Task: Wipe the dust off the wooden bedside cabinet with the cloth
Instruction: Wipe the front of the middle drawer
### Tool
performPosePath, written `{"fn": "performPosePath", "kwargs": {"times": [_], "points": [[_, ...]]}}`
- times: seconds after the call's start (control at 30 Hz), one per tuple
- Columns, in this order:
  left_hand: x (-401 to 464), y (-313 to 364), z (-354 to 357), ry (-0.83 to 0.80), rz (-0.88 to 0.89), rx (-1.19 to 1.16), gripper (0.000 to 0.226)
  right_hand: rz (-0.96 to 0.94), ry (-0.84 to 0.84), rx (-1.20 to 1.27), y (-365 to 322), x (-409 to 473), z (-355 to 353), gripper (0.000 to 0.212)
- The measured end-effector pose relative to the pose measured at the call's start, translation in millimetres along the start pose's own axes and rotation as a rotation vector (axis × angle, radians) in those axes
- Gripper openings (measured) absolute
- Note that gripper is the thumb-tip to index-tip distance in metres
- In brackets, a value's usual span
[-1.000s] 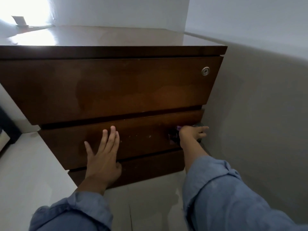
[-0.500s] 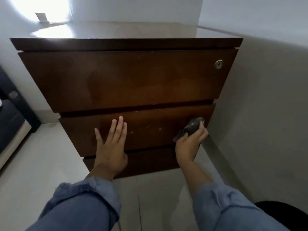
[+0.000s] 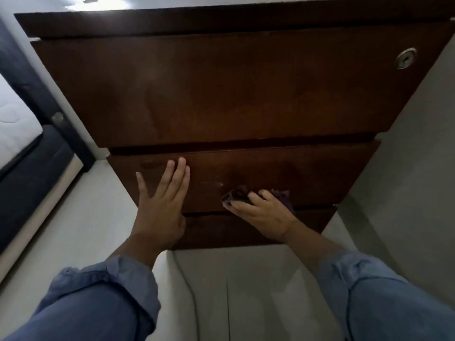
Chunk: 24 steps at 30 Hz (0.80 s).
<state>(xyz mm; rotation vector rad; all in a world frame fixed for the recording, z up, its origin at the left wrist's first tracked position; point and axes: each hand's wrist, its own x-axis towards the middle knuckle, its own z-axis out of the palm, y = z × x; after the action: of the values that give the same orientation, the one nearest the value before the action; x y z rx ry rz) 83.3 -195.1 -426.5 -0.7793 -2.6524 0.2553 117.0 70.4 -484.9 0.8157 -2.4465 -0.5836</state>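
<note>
The dark wooden bedside cabinet (image 3: 221,89) fills the upper view, with three drawer fronts stacked one under another. My left hand (image 3: 162,205) lies flat with straight fingers against the middle drawer front, near its left end. My right hand (image 3: 263,212) grips a dark purple cloth (image 3: 236,196) and presses it on the lower middle of that same drawer front. Part of the cloth sticks out beyond my fingers; the rest is hidden under the hand.
A round metal lock (image 3: 405,58) sits at the top drawer's right end. A dark bed frame (image 3: 37,153) with a white mattress (image 3: 14,124) stands at the left. A pale wall (image 3: 406,180) runs close along the cabinet's right side. Light floor (image 3: 221,279) lies below.
My right hand has slid the cloth leftward along the middle drawer from its right end to its middle. My view has moved closer. The left hand stays pressed on the drawer.
</note>
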Motion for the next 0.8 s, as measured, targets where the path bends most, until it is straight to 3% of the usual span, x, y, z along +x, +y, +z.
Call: {"fn": "performPosePath", "kwargs": {"times": [0.07, 0.17, 0.3, 0.37, 0.43, 0.67, 0.8], "points": [[0, 0, 1, 0.005, 0.007, 0.000, 0.095, -0.108, -0.049, -0.024, -2, -5, 6, 0.056], [-6, 5, 1, 0.044, -0.017, -0.034, 0.093, -0.111, -0.032, 0.006, 0, -21, -1, 0.070], [-16, 11, -1, 0.105, -0.177, -0.136, 0.088, 0.179, 0.242, 0.103, 17, -16, -34, 0.067], [-20, 5, 1, 0.091, -0.256, -0.158, 0.084, 0.340, 0.303, 0.129, 24, 1, -49, 0.067], [-24, -4, 5, 0.050, -0.313, -0.172, 0.083, 0.377, 0.301, 0.108, 24, 19, -55, 0.062], [-23, -23, 16, -0.042, -0.266, -0.256, 0.094, 0.044, 0.147, -0.074, -15, 56, -11, 0.049], [-32, -28, 11, 0.032, -0.265, -0.331, 0.090, -0.211, -0.109, -0.046, -32, 41, -3, 0.052]]}}
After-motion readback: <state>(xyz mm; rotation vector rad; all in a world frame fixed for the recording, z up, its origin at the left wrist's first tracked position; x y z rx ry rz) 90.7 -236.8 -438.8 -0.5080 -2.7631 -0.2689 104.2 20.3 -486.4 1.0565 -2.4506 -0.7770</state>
